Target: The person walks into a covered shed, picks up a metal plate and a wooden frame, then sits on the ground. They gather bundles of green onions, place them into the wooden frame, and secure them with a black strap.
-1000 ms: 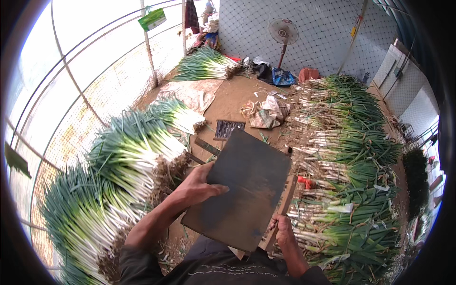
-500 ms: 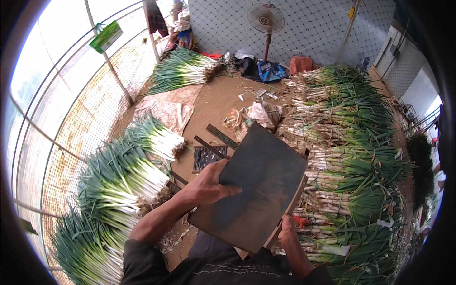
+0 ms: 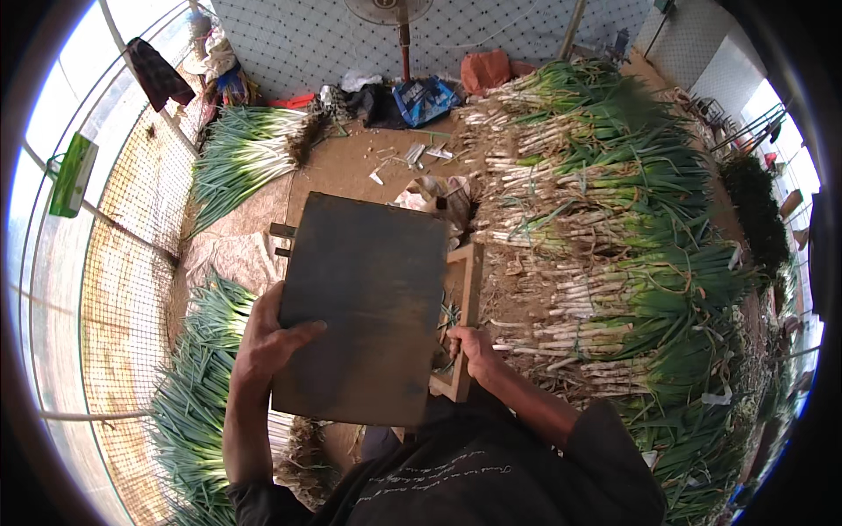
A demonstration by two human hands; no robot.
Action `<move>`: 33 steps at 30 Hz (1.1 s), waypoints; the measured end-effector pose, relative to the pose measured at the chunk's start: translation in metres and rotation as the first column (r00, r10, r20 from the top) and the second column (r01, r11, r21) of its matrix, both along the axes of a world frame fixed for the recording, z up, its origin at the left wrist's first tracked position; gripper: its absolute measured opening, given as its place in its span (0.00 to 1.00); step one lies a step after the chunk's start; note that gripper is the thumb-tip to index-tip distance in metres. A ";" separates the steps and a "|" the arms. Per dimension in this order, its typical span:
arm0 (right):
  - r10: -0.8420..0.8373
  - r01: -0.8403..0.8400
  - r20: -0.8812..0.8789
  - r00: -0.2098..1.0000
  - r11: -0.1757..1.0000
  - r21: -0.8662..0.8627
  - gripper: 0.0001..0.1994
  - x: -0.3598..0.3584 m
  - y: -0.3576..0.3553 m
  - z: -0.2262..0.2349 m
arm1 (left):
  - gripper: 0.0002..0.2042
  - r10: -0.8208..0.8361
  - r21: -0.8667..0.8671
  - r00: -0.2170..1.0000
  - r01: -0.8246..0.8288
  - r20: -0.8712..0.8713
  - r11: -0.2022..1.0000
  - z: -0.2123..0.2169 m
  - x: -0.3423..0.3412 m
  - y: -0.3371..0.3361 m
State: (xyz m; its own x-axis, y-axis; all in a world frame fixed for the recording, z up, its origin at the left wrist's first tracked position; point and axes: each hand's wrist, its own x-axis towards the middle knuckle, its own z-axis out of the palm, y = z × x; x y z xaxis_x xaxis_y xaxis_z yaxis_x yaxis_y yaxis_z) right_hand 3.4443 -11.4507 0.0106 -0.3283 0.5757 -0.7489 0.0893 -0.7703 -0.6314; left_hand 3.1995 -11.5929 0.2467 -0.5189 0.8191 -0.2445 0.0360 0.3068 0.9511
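A dark, flat, scuffed board (image 3: 364,307) is held up in front of my body, its broad face toward me. My left hand (image 3: 267,337) grips its left edge, thumb on the face and fingers behind. Past the right edge sticks out a pale wooden frame (image 3: 471,294); my right hand (image 3: 472,349) is closed round its inner bar. The board hides most of the frame, so I cannot tell how they join. Two short dark bar ends (image 3: 281,241) show beyond the board's upper left edge.
Bundled long green onions (image 3: 605,298) cover the right side in rows. More green onions (image 3: 197,394) lie along the left, with another pile (image 3: 250,153) at the far left. Bags (image 3: 425,101) and a standing fan (image 3: 403,35) are by the back wall; a crumpled sack (image 3: 438,197) lies ahead.
The board has turned more upright and shifted left in view. The wooden frame shows more, with a gap beside the board's right edge. My head view has swung too.
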 end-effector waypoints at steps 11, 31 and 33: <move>0.130 -0.133 -0.033 0.991 0.986 -0.105 0.07 -0.222 0.115 -0.062 | 0.23 0.095 -0.225 0.984 -0.127 -0.147 0.966 0.005 -0.189 0.135; -0.116 0.154 0.138 0.984 0.939 -0.307 0.14 -0.538 0.323 -0.220 | 0.21 -0.630 -0.338 0.663 0.532 -0.404 0.776 -0.133 -0.494 0.534; -0.153 0.183 0.119 0.981 0.930 -0.320 0.15 -0.586 0.341 -0.241 | 0.20 -0.690 -0.309 0.533 0.634 -0.490 0.709 -0.167 -0.518 0.572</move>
